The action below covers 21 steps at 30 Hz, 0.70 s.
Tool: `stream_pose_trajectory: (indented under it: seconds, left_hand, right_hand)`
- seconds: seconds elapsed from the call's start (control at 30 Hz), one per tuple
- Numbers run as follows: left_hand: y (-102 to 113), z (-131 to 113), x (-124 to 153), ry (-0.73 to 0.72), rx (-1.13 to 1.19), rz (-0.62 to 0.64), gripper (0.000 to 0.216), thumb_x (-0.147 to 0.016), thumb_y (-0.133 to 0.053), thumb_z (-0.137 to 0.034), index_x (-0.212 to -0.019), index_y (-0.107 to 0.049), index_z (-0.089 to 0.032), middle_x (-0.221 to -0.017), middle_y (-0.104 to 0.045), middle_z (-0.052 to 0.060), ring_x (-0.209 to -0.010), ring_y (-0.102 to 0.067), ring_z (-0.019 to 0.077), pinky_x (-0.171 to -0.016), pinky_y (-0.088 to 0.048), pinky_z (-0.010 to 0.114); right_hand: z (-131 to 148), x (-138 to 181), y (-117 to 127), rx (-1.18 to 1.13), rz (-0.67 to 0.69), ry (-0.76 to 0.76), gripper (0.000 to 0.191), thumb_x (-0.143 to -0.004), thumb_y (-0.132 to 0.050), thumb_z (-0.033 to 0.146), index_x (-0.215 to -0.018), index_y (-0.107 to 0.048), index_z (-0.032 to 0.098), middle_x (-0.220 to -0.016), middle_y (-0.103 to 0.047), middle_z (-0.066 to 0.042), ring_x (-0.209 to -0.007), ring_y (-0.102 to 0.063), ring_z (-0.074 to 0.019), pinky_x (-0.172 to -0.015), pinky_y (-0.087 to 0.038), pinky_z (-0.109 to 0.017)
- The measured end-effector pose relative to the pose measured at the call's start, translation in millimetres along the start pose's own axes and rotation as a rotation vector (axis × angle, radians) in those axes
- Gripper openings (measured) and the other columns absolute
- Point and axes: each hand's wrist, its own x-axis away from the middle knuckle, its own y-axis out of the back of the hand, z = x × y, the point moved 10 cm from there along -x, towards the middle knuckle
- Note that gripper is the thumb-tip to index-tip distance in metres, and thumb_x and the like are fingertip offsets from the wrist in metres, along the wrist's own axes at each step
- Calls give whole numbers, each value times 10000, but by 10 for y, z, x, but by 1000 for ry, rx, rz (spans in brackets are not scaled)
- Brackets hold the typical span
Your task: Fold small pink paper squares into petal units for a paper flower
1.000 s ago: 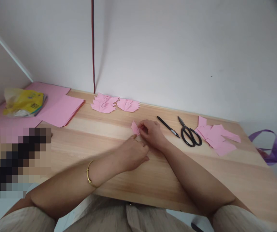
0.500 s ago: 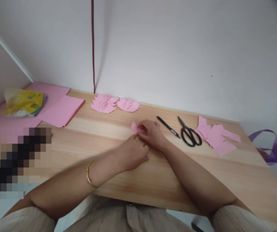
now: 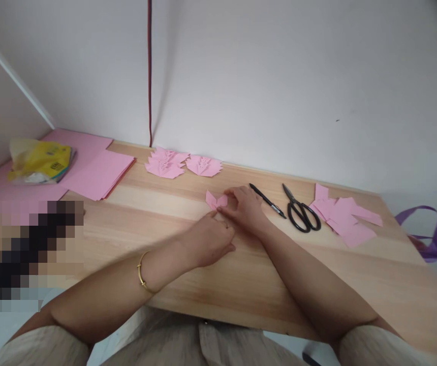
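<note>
The small folded paper (image 3: 213, 203) is mid-worktop (image 3: 157, 223), nearer the far edge than the near one. The left hand (image 3: 211, 240) sets its forefinger at the paper's near side, other fingers curled; the right hand (image 3: 247, 209) touches its right side, thumb and forefinger slightly apart. Whether either grip pinches it, I cannot tell. Cut-outs (image 3: 204, 166) line the far edge; pen (image 3: 266, 200), scissors (image 3: 298, 211) and scraps (image 3: 342, 213) run toward the right edge.

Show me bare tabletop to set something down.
Bare tabletop lies between the paper stack and left hand, and in front of the pink scraps, right of the right forearm. Crowded around the right hand, pen and scissors.
</note>
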Motion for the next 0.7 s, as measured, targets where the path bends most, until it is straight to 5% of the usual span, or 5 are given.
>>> stream_pose_trajectory:
  seconds: [0.1, 0.2, 0.37, 0.57, 0.7]
  left_hand:
    - [65, 103, -22, 44, 60, -17, 237, -836, -524, -348, -787, -613, -134, -785, -661, 94, -818, -616, 218, -873, -429, 380]
    - [221, 505, 1, 295, 149, -100, 267, -873, -449, -377, -825, -605, -165, -827, -641, 66, -770, -604, 193, -698, -450, 317]
    - [394, 1129, 165, 642, 54, -196, 247, -839, -500, -381, -856, -610, -160, -900, -594, 90, -840, -579, 216, -740, -430, 340]
    - [323, 1272, 180, 645, 111, -219, 195, -814, -509, -325, -787, -618, -166, -869, -603, 84, -864, -554, 216, -746, -428, 332]
    - [303, 1316, 181, 631, 298, -323, 207, -807, -492, -267, -935, -618, -164, -870, -631, 61, -824, -566, 183, -746, -438, 310]
  right_hand:
    - [-2, -5, -4, -6, 11, -4, 304, -727, -625, 436, -951, -596, 232, -1006, -596, -74, -957, -513, -257, -836, -319, -424]
    - [-4, -4, -11, 8, 24, -24, 266, -747, -598, 416, -940, -596, 232, -994, -593, -75, -959, -507, -256, -826, -323, -416]
    - [27, -3, 5, -6, 4, -8, 305, -722, -611, 478, -891, -592, 223, -968, -589, -73, -938, -503, -246, -828, -326, -408]
    - [38, -13, 30, -140, -14, -11, 181, -721, -623, 360, -783, -551, 206, -808, -623, -28, -813, -538, -195, -831, -333, -393]
    - [73, -19, -17, -332, 35, 25, 121, -729, -590, 253, -813, -519, 203, -725, -606, 13, -677, -546, -136, -745, -396, -323]
